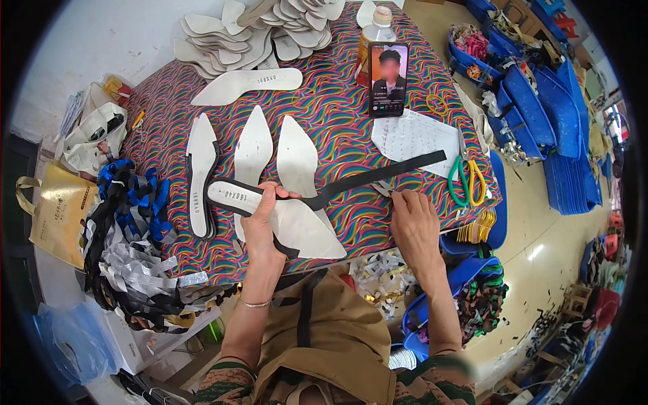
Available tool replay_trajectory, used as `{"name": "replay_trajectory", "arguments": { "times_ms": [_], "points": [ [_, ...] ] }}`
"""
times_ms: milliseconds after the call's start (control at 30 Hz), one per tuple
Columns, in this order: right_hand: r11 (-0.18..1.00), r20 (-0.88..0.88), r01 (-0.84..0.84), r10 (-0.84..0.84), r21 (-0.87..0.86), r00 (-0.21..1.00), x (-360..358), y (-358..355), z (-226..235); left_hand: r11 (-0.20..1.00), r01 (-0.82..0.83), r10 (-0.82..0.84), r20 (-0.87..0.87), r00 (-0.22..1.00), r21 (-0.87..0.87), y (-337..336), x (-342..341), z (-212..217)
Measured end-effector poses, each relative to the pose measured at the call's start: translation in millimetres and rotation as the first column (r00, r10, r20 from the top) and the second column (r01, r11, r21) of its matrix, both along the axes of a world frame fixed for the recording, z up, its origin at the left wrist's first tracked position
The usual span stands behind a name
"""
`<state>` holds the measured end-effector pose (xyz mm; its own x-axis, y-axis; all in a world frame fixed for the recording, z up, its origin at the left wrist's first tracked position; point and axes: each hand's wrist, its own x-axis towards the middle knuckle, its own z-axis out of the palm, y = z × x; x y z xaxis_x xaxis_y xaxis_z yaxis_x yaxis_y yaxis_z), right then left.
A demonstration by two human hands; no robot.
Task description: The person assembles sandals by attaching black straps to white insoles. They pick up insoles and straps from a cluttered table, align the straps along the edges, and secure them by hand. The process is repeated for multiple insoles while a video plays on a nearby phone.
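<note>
My left hand (262, 226) grips a white pointed shoe insole (304, 229), thumb on top. Black edging runs round its rounded heel end and part of its sides. From that insole a loose black strip (385, 174) stretches up to the right across the table. My right hand (415, 226) is at the table's front edge with fingers curled on a small metal tool (383, 188); only its tip shows. Beyond the left hand lie two plain white insoles, a middle one (254, 145) and a right one (297, 148). Black-edged insoles (200, 182) are stacked to their left.
Another insole (250, 86) lies before a big insole pile (263, 34). A phone (389, 79) leans on a bottle (379, 30). Right are white paper (412, 138) and green-and-yellow-handled scissors (478, 183). Strip bundles (131, 250) hang left; blue bins (520, 118) stand right.
</note>
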<state>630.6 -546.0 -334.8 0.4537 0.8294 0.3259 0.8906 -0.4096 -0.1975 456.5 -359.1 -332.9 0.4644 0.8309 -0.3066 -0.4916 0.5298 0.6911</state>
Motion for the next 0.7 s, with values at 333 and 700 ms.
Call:
{"name": "replay_trajectory", "arguments": {
  "times_ms": [333,700],
  "points": [
    [0.991,-0.001,-0.008,0.008,0.131,1.000,1,-7,-11,0.999,-0.006,0.007,0.031,0.999,-0.035,-9,-2,18],
    [0.778,-0.845,0.586,0.456,0.226,-0.279,-101,-9,1,1.000,0.000,0.001,0.051,0.999,-0.010,-23,-8,29]
  ]
}}
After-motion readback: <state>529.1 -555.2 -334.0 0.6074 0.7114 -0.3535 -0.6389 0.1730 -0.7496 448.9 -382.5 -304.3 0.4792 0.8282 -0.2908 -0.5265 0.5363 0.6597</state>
